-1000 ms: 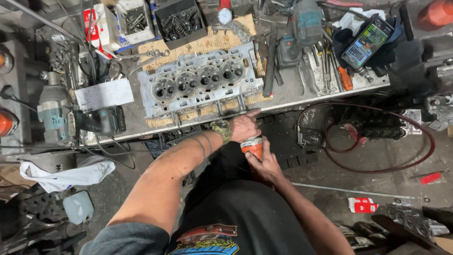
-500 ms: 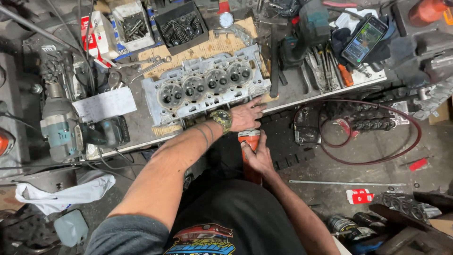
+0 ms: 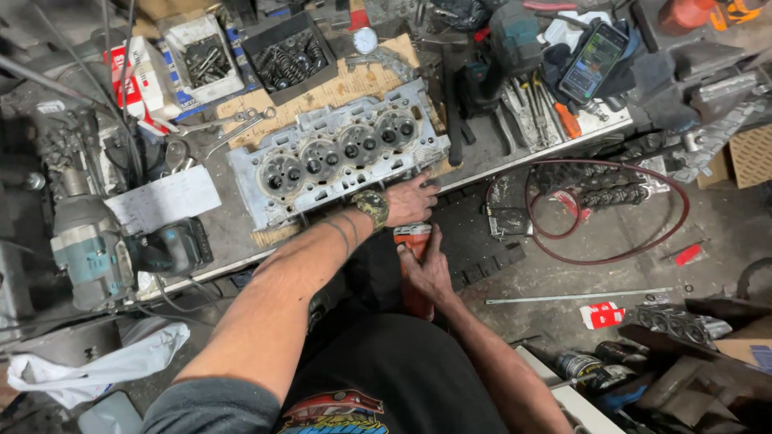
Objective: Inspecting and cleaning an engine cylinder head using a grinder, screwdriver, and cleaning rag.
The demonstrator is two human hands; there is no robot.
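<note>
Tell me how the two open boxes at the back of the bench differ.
The white box is pale cardboard holding loose metal bits that look like bolts; the black tray is dark and holds coiled springs. The white box sits left, the black tray right. Both are open-topped behind the cylinder head.

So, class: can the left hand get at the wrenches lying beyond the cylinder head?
Probably yes: the left hand rests at the cylinder head, and nothing stands above it toward the wrenches.
</note>
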